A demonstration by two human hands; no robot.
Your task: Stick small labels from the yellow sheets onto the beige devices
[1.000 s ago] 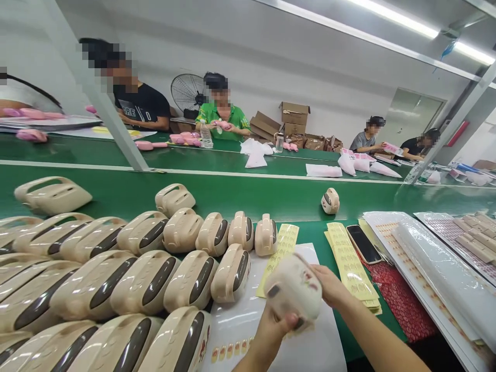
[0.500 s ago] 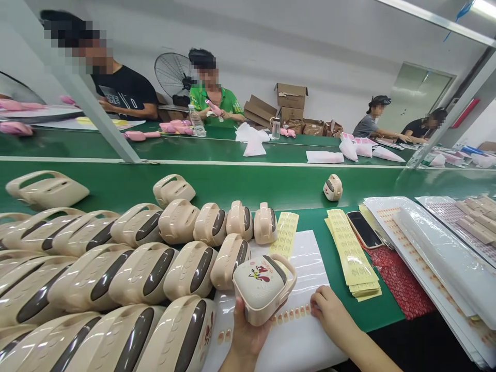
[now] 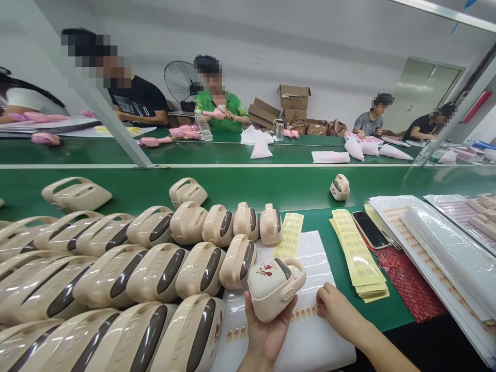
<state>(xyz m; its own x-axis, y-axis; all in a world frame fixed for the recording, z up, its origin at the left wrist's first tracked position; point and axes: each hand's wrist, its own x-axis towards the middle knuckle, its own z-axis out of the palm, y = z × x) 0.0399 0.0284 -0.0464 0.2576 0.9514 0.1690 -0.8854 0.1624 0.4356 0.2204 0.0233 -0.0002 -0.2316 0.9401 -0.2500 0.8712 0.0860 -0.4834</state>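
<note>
My left hand (image 3: 267,330) holds up a cream portable speaker (image 3: 271,292) from below, its fingers wrapped round the body. The speaker is tilted, with its carry handle to the right and a red printed figure on its pale front. Under it lies a glossy white sheet (image 3: 310,274) with a row of small orange-gold stickers (image 3: 303,313). At the right end of that row my right hand (image 3: 336,305) rests on the sheet, fingers curled and pinched together. Whatever its fingertips may hold is hidden.
Rows of similar speakers (image 3: 199,266) fill the left side. Yellow label sheets (image 3: 360,258), a phone (image 3: 370,229), red bubble wrap (image 3: 411,284) and stacked white sheets (image 3: 445,258) lie to the right. Beyond the green belt (image 3: 240,181), co-workers sit behind a metal frame.
My left hand has turned the speaker, so its front tips upward and its side with the handle pivot shows. My right hand stays at the sticker row. The view has shifted slightly left.
</note>
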